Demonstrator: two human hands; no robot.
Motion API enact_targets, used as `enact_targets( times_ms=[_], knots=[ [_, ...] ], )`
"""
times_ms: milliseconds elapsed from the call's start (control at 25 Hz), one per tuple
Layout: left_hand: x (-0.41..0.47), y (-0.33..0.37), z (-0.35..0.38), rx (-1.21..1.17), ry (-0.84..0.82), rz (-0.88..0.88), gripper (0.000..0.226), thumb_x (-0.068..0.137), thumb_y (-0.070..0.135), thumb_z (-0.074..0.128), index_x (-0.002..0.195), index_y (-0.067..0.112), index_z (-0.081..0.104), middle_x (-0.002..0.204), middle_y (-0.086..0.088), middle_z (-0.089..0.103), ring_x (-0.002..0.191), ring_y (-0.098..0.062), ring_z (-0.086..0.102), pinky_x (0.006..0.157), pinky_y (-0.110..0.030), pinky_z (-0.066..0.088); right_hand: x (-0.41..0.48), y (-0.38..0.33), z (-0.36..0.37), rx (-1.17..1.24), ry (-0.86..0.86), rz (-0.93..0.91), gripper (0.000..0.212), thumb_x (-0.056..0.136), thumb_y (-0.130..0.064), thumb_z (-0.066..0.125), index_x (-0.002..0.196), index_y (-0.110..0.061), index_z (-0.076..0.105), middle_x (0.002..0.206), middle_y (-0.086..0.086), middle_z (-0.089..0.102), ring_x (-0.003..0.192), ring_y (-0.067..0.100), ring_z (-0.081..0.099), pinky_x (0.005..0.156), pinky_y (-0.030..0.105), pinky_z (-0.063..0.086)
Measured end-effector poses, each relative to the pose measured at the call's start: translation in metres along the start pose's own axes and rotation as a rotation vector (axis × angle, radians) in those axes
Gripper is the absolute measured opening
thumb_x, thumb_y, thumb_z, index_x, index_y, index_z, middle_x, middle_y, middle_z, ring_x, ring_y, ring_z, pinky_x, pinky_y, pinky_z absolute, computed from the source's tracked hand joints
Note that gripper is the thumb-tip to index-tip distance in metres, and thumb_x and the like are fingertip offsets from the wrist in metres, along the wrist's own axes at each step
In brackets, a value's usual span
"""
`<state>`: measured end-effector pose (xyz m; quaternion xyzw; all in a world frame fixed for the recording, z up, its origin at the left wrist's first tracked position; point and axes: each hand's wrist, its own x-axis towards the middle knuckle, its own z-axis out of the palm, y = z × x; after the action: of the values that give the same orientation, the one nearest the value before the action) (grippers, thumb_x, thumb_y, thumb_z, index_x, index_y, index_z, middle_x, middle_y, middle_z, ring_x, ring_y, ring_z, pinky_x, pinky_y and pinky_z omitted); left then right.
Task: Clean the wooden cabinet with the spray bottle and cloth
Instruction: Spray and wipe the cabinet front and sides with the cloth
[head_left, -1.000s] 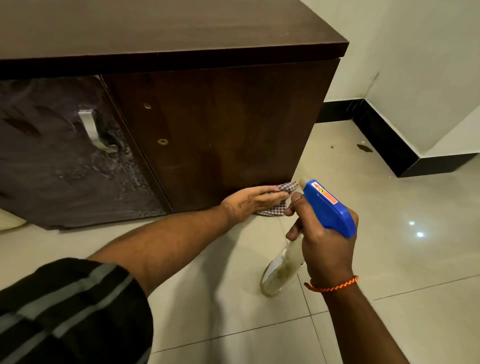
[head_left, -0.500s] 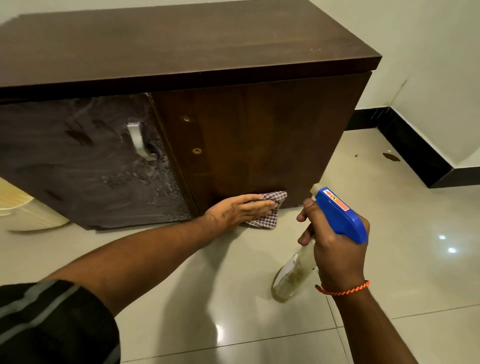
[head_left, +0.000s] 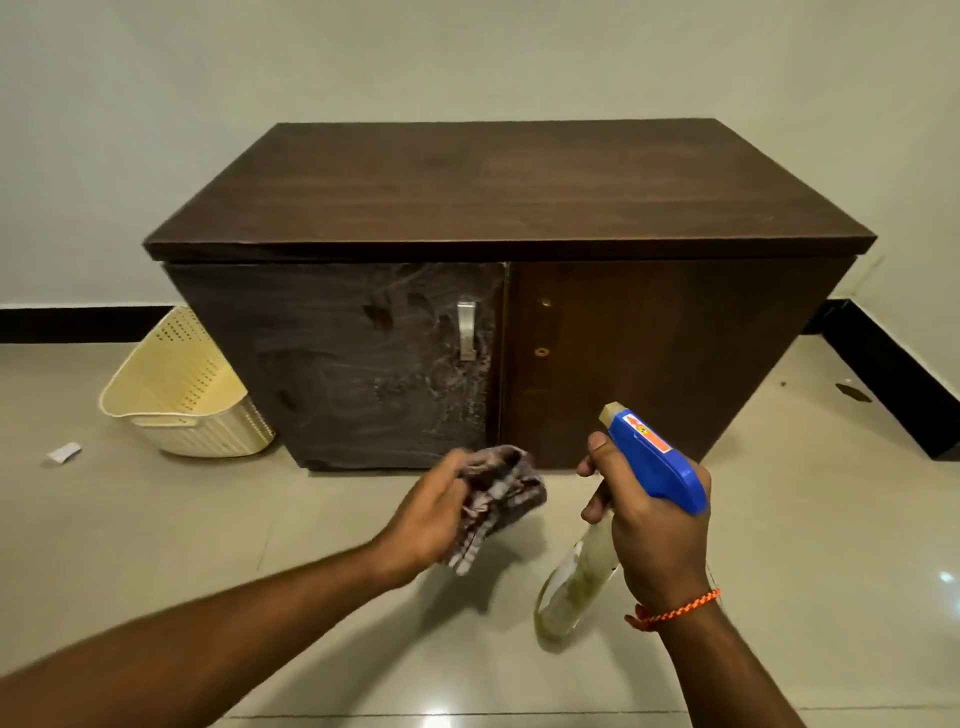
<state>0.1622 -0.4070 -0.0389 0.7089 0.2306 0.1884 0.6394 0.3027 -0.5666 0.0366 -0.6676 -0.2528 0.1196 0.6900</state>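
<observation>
Hands are out in front of the wooden cabinet (head_left: 509, 291), which stands on the floor against the wall. The left hand (head_left: 431, 514) has its fingers curled shut around the cloth (head_left: 498, 493), bunched up in the air just in front of the cabinet's bottom edge and not touching it. The right hand (head_left: 644, 519) has its fingers wrapped tight around the neck of the spray bottle (head_left: 623, 499), under the blue head, with the nozzle pointing at the cabinet's right door. The cloth looks soft and floppy, so it should be easy to press flat on the wood. The bottle looks light and a bit slippery, so the neck looks like the best place to hold it. The cabinet's left door (head_left: 363, 364) is covered in whitish smears near its metal handle (head_left: 466, 330), so it probably needs wiping next. A yellow basket (head_left: 176, 395) sits on the floor beside the cabinet's left side.
</observation>
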Motion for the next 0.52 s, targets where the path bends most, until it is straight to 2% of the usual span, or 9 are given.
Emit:
enact_targets(
  times_ms=[80, 120, 200, 320, 360, 400, 440, 480, 520],
  knots=[
    [-0.043, -0.011, -0.025, -0.723, 0.262, -0.418, 0.037, 0.102, 0.007, 0.038, 0.119, 0.002, 0.071, 0.118, -0.02, 0.073, 0.1, -0.032, 0.074, 0.077, -0.04, 0.062, -0.004, -0.006, 0.018, 0.015, -0.034, 0.007, 0.036, 0.082, -0.041, 0.067, 0.092, -0.007, 0.073, 0.07, 0.008, 0.071, 0.043, 0.029, 0.06, 0.046, 0.023, 0.051],
    [-0.066, -0.02, -0.039, -0.942, 0.356, -0.551, 0.038, 0.097, 0.006, 0.039, 0.117, -0.007, 0.069, 0.115, -0.03, 0.071, 0.092, -0.041, 0.075, 0.071, -0.049, 0.063, -0.006, -0.009, 0.026, 0.018, -0.046, 0.012, 0.036, 0.083, -0.04, 0.067, 0.093, -0.006, 0.073, 0.071, 0.007, 0.072, 0.043, 0.028, 0.06, 0.046, 0.022, 0.051],
    [-0.106, -0.037, -0.056, -1.152, 0.535, -0.645, 0.038, 0.087, 0.012, 0.049, 0.107, -0.012, 0.07, 0.108, -0.032, 0.071, 0.088, -0.044, 0.074, 0.07, -0.058, 0.061, -0.007, -0.014, 0.04, 0.019, -0.069, 0.012, 0.031, 0.086, -0.034, 0.068, 0.092, -0.004, 0.072, 0.071, 0.006, 0.072, 0.043, 0.024, 0.06, 0.046, 0.02, 0.051],
    [-0.15, -0.051, -0.065, -1.255, 0.684, -0.612, 0.051, 0.07, 0.034, 0.086, 0.108, 0.003, 0.072, 0.11, -0.006, 0.072, 0.104, -0.028, 0.072, 0.095, -0.052, 0.054, 0.0, -0.026, 0.055, 0.026, -0.087, -0.01, 0.019, 0.09, -0.023, 0.07, 0.083, -0.005, 0.072, 0.067, 0.009, 0.07, 0.042, 0.023, 0.059, 0.042, 0.023, 0.05],
    [-0.159, -0.05, -0.067, -1.25, 0.696, -0.601, 0.053, 0.064, 0.041, 0.092, 0.1, 0.008, 0.072, 0.098, -0.002, 0.073, 0.094, -0.023, 0.074, 0.092, -0.048, 0.056, 0.004, -0.029, 0.06, 0.019, -0.076, -0.022, 0.018, 0.091, -0.021, 0.07, 0.081, -0.006, 0.071, 0.066, 0.011, 0.069, 0.042, 0.023, 0.059, 0.041, 0.024, 0.05],
    [-0.165, -0.049, -0.066, -1.224, 0.73, -0.585, 0.042, 0.07, 0.046, 0.088, 0.089, 0.011, 0.076, 0.083, 0.0, 0.075, 0.077, -0.021, 0.076, 0.078, -0.044, 0.061, 0.008, -0.033, 0.065, 0.008, -0.053, -0.034, 0.019, 0.091, -0.021, 0.07, 0.08, -0.006, 0.07, 0.066, 0.012, 0.069, 0.042, 0.023, 0.059, 0.041, 0.025, 0.049],
    [-0.166, -0.048, -0.064, -1.151, 0.767, -0.558, 0.046, 0.084, 0.049, 0.074, 0.075, 0.005, 0.079, 0.074, -0.004, 0.076, 0.064, -0.023, 0.076, 0.062, -0.041, 0.063, 0.011, -0.037, 0.069, -0.008, -0.027, -0.046, 0.02, 0.091, -0.021, 0.07, 0.078, -0.006, 0.069, 0.065, 0.012, 0.068, 0.042, 0.023, 0.059, 0.041, 0.026, 0.05],
    [-0.167, -0.049, -0.064, -1.093, 0.801, -0.579, 0.06, 0.095, 0.049, 0.059, 0.07, 0.0, 0.08, 0.073, -0.011, 0.076, 0.06, -0.026, 0.075, 0.053, -0.039, 0.062, 0.014, -0.039, 0.074, -0.028, -0.006, -0.062, 0.021, 0.091, -0.022, 0.07, 0.077, -0.006, 0.068, 0.064, 0.012, 0.068, 0.044, 0.025, 0.06, 0.041, 0.03, 0.051],
    [-0.167, -0.05, -0.064, -1.05, 0.792, -0.591, 0.063, 0.102, 0.044, 0.049, 0.077, -0.004, 0.081, 0.076, -0.016, 0.076, 0.063, -0.031, 0.075, 0.058, -0.04, 0.063, 0.016, -0.041, 0.078, -0.061, 0.011, -0.085, 0.021, 0.091, -0.022, 0.069, 0.076, -0.008, 0.067, 0.065, 0.013, 0.068, 0.048, 0.029, 0.062, 0.043, 0.035, 0.054]
  ],
)
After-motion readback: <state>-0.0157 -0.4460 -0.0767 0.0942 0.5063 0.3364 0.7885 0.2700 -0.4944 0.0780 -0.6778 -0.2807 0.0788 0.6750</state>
